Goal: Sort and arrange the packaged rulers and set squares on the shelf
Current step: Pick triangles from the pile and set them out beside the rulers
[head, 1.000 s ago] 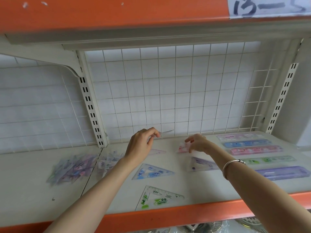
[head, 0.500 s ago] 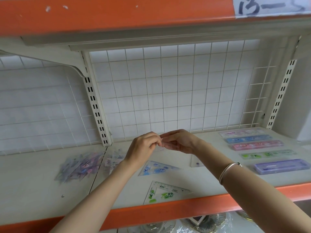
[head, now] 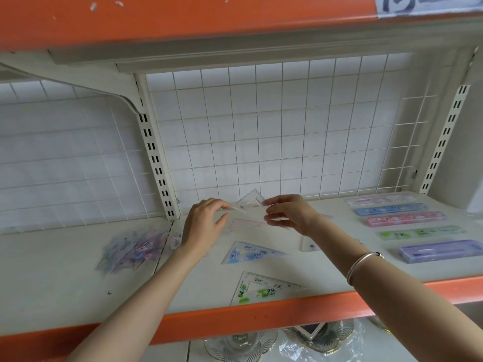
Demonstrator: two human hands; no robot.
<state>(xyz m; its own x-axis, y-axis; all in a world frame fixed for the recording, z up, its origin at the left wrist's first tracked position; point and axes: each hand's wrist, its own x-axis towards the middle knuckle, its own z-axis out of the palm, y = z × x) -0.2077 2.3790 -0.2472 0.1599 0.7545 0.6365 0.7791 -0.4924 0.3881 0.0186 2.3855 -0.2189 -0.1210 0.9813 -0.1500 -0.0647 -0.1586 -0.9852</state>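
White wire grid (head: 261, 126) backed the shelf (head: 52, 296) where you held a clear set square (head: 249, 203) in the air above its rear, your left hand (head: 202, 223) holding one tip at the fingertips and your right hand (head: 287, 212) pinching the other. Just under it lay a pink set square (head: 245, 224), with the blue set square (head: 251, 253) and green set square (head: 261, 287) nearer the front edge and the boxed rulers (head: 402, 218) ranked to the right. Gripped only at its tips, that slick packet looked liable to slip from your fingers and knock the laid-out pieces askew.
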